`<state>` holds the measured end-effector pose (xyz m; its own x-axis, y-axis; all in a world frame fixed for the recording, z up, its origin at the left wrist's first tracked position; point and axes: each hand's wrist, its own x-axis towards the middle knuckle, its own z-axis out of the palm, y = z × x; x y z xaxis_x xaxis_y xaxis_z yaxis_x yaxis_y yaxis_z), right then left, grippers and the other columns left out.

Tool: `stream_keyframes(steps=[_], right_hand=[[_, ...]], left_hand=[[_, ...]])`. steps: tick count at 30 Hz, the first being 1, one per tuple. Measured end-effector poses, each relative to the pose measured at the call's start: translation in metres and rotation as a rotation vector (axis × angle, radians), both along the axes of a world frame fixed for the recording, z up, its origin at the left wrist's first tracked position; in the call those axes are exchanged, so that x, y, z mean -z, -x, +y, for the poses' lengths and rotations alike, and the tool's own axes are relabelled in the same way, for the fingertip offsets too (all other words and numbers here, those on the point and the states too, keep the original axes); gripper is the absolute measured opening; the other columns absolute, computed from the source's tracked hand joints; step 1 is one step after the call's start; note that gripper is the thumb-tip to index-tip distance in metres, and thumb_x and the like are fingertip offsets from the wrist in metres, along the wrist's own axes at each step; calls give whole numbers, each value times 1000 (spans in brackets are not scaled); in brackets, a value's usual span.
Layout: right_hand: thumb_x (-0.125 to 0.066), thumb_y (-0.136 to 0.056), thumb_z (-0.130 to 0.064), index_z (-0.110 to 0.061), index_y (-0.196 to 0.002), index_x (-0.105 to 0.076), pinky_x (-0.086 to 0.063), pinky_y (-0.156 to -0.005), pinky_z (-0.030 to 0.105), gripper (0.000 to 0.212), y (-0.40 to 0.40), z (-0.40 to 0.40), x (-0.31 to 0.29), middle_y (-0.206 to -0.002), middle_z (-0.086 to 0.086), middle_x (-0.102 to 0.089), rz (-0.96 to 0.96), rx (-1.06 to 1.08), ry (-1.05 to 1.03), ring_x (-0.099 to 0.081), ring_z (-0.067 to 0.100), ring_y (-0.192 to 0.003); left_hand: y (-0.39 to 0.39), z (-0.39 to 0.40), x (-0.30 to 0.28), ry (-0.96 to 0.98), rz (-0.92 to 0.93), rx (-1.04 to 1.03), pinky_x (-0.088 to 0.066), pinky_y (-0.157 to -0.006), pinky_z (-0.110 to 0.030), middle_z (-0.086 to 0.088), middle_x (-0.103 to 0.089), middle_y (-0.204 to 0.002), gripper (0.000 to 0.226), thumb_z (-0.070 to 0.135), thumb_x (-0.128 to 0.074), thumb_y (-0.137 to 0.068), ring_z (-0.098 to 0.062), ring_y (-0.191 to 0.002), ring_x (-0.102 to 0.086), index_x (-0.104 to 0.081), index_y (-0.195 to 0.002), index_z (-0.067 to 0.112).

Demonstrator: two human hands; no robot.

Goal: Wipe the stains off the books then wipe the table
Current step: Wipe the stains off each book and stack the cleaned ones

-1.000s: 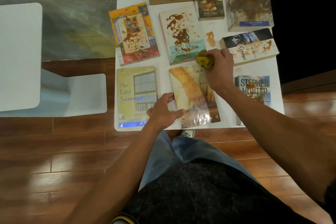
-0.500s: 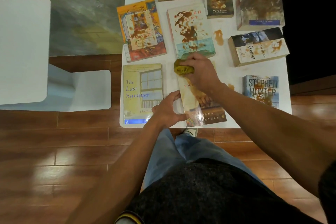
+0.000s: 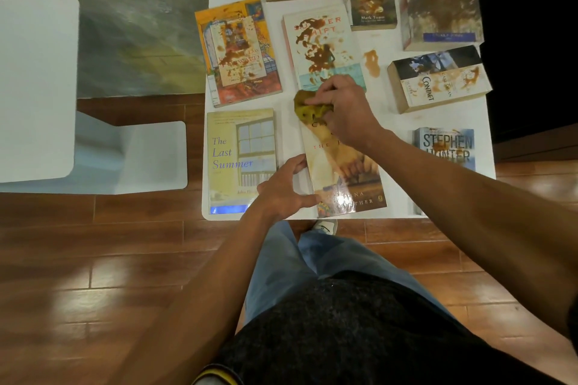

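The right hand (image 3: 342, 109) grips a yellow cloth (image 3: 308, 109), fingers curled round it, and presses it on the top edge of the tan book (image 3: 342, 172) lying on the white table (image 3: 391, 141). The left hand (image 3: 283, 187) rests on that book's left edge near its lower corner, fingers fairly straight, thumb on the cover. Beyond the right hand lies a stained book (image 3: 322, 47) with a brown spill (image 3: 372, 62) on the table to its right; The Last Summer (image 3: 240, 159) lies just left of the left hand.
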<state>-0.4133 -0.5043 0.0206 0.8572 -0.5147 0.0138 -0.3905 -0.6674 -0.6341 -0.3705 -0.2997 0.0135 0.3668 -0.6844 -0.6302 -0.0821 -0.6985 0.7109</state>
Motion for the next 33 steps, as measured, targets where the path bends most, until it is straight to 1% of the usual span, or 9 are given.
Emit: stream_keyframes(steps=[4, 7, 11, 14, 17, 21, 26, 29, 33], right_hand=[[-72, -70, 16, -6, -101, -77, -26, -89, 0, 39, 14, 2, 7, -108, 15, -58, 36, -15, -70, -44, 18, -103], [-72, -70, 17, -6, -102, -76, -22, -91, -4, 40, 13, 3, 7, -116, 17, -57, 31, -9, -85, -42, 16, -108], [-70, -71, 16, -5, -98, -77, -35, -93, 19, 34, 9, 5, 3, -114, 20, -63, 51, -19, -51, -53, 33, -110], [-80, -66, 10, -6, -86, -79, -48, -84, 34, 26, 9, 10, 6, -90, 15, -73, -1, -59, -6, -62, 38, -87], [-84, -62, 8, -8, -78, -79, -43, -79, 28, 24, 14, 16, 8, -76, 11, -73, -25, -98, 8, -61, 33, -72], [-76, -62, 14, -10, -80, -79, -38, -69, 25, 30, 28, 23, 8, -75, 10, -72, 20, -85, -10, -55, 32, -73], [-78, -65, 9, -16, -84, -80, -36, -69, 23, 31, 45, 38, 8, -78, 11, -71, 125, -68, -57, -53, 25, -76], [-78, -66, 8, -15, -86, -80, -42, -68, 29, 31, 60, 47, 4, -79, 13, -70, 155, -88, -70, -56, 31, -79], [-89, -63, -15, -26, -88, -79, -53, -73, 38, 29, 81, 61, 6, -87, 5, -71, 218, -108, -109, -57, 25, -83]], left_hand=[[-1, 0, 0, 7, 26, -19, -25, -119, -52, 18, -49, -147, 92, 34, -87, -76, -7, -142, -38, -33, -150, 35], [0, -1, -2, -2, 26, -23, -26, -119, -52, 17, -48, -149, 90, 34, -85, -79, -9, -142, -38, -32, -151, 34], [-1, -3, -2, -7, 25, -20, -28, -119, -52, 16, -48, -150, 88, 36, -83, -81, -9, -143, -38, -31, -151, 34], [0, -1, 0, -12, 12, -24, -29, -118, -53, 16, -48, -150, 87, 38, -83, -80, -10, -142, -39, -32, -150, 34], [1, -1, 2, -12, -8, -23, -28, -118, -54, 15, -48, -150, 91, 37, -85, -78, -11, -142, -39, -30, -151, 35], [-1, 0, 1, -7, 53, -37, -32, -118, -50, 13, -45, -152, 97, 21, -84, -81, -10, -144, -35, -23, -156, 30], [-6, 5, 8, -35, 34, 3, -27, -121, -47, 21, -46, -150, 81, 9, -61, -97, -7, -145, -34, -15, -159, 35], [-5, 3, 9, -45, 3, -28, -26, -121, -42, 17, -48, -149, 70, 1, -46, -102, -10, -144, -36, -18, -158, 34], [-2, 1, 6, -31, -11, -76, -28, -120, -38, 12, -49, -150, 60, 5, -41, -106, -14, -142, -39, -24, -157, 30]])
